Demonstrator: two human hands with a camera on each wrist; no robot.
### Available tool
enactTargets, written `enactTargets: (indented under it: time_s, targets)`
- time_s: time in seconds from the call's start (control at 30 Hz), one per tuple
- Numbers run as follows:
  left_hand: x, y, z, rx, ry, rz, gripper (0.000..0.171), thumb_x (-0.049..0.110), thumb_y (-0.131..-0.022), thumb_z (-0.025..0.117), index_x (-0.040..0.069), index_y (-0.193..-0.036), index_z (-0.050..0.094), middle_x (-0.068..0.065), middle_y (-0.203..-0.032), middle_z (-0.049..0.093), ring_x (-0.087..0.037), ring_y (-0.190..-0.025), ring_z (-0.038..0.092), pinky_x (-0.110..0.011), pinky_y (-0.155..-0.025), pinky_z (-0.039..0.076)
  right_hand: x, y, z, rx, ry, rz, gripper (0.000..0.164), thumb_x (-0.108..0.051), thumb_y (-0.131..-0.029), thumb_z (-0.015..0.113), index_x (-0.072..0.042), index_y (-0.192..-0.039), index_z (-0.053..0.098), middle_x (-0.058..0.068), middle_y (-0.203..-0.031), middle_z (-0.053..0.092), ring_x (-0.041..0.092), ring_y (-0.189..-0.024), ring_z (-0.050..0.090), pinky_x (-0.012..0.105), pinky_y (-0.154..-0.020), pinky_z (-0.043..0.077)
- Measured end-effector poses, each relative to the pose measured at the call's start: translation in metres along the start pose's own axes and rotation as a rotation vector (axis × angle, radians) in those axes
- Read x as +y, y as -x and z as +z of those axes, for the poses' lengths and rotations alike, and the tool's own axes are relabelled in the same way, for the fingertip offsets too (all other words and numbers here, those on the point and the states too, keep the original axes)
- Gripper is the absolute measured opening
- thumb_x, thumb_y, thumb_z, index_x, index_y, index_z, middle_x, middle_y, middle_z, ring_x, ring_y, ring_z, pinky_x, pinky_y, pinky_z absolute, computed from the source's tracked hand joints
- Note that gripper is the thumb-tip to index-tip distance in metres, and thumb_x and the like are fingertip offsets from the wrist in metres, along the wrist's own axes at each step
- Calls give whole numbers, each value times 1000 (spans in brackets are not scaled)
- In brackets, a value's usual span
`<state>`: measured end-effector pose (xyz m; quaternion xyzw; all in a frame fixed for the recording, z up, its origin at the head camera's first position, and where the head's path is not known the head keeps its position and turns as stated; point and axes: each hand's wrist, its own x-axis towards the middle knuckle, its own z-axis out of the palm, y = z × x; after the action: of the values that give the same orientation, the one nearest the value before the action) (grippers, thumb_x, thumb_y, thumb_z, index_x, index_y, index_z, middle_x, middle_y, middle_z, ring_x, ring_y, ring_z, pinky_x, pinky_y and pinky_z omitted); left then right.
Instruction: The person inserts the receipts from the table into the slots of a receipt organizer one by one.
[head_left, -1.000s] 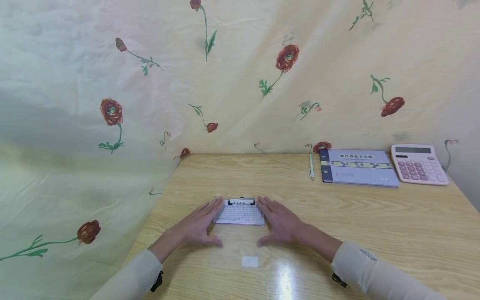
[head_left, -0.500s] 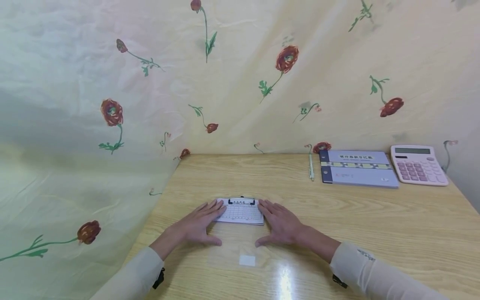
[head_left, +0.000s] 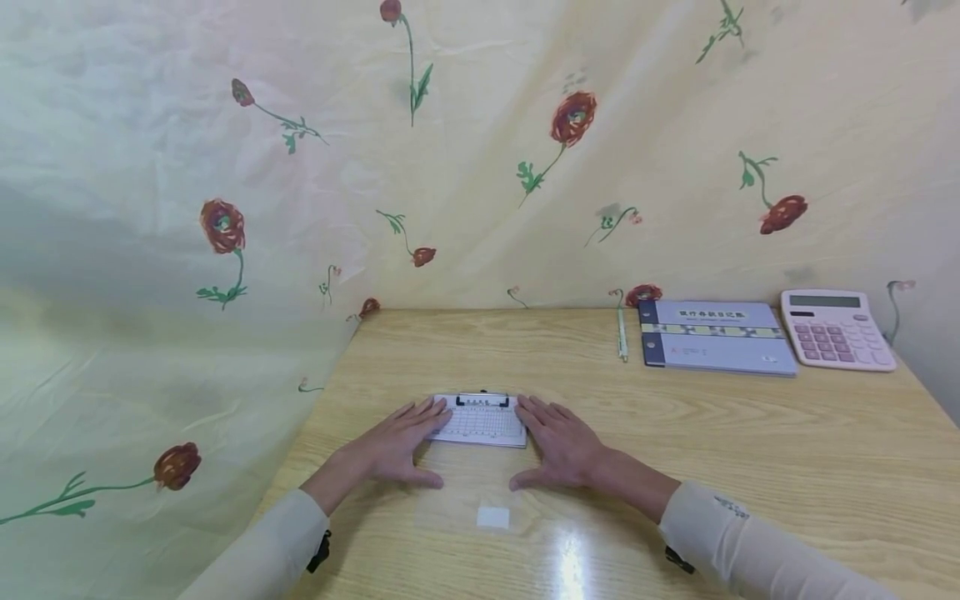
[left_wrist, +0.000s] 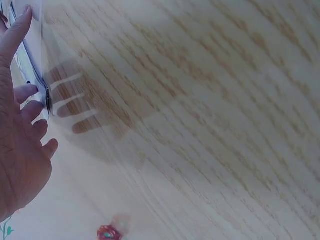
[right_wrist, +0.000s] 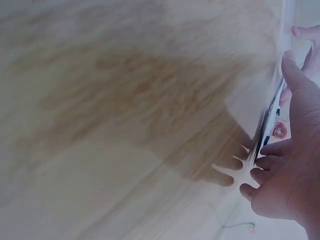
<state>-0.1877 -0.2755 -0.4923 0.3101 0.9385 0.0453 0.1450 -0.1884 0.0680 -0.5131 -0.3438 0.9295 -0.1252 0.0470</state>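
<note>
A small printed form [head_left: 487, 425] lies under a metal clip [head_left: 483, 401] with black ends. The clip belongs to what looks like a see-through clipboard, with a white label [head_left: 492, 517] near its lower end. My left hand [head_left: 401, 446] rests its outstretched fingers on the form's left part, thumb spread toward me. On the opposite side, my right hand [head_left: 561, 446] lays its fingertips along the form's right edge, its thumb spread too. Both wrist views show the board edge-on: beside the left hand's fingers [left_wrist: 34, 107] and beside the right hand's fingers [right_wrist: 272, 155].
A slim pen [head_left: 622, 335], a blue-grey ledger book [head_left: 716, 348] and a pink calculator [head_left: 837, 331] lie at the back right of the wooden table [head_left: 712, 450]. A flowered curtain [head_left: 465, 150] hangs behind the table and along its left side.
My left fingers have moved from beside the form's left edge onto its surface. Form and label have shifted slightly left and away from me; the right hand has barely moved.
</note>
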Motion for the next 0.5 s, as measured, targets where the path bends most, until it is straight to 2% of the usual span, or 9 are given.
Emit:
enactTargets:
  time_s: [0.23,0.5]
  targets:
    - [-2,-4,-2,17,54,-12,119,88,-84,60,18,-171,20,-3,-177,7,-24,-163,3,-49,-131,10,16,10,-13,25,-35,48,126,-81,-81,72,1,-166,28,19,-173,24,39,-159,23,57,-128,20]
    - [-3,-8,-5,66,217,-39,115,75,-87,72,17,-172,19,-8,-177,10,-28,-163,8,-55,-130,13,41,30,-25,128,-48,54,118,-75,-84,74,0,-165,31,22,-171,28,45,-155,29,63,-125,24]
